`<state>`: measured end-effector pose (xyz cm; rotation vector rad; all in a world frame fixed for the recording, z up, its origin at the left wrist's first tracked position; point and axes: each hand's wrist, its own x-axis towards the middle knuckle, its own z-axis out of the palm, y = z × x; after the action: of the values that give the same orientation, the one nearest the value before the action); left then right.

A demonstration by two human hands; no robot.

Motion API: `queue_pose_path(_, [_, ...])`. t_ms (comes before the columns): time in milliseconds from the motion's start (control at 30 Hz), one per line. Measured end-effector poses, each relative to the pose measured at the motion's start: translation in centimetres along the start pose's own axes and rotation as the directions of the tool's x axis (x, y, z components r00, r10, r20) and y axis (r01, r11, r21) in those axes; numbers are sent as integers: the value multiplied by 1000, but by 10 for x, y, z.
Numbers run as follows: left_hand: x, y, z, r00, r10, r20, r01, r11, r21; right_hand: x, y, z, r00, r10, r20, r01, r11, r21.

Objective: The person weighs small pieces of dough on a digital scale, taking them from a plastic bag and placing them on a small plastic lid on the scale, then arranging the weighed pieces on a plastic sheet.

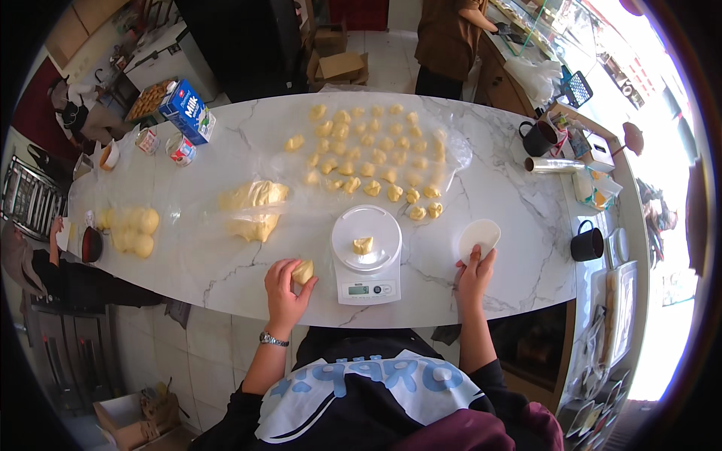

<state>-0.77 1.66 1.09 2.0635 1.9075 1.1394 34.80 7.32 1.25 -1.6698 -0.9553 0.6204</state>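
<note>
Your left hand [283, 299]: closed on a dough piece [303, 272], left of the white scale [368, 292]. Your right hand [474, 281]: clamped on a white scraper [482, 234], table's right. On the scale: one dough chunk [362, 246]. Beyond: large dough mass [258, 227]; small dough portions [372, 188], mostly under plastic film [460, 150].

The dough lump [304, 272] is pale yellow; scale [367, 264] and table [519, 218] are white (the latter grey-veined).

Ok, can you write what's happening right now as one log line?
left hand: holding dough piece | right hand: holding white dough scraper | digital kitchen scale: dough chunk on top
</note>
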Motion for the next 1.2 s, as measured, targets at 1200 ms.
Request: queue_pose_path(1200, [239, 151, 153, 399, 454, 797, -61, 880, -471, 168, -139, 130, 879, -224, 422, 1, 884, 467])
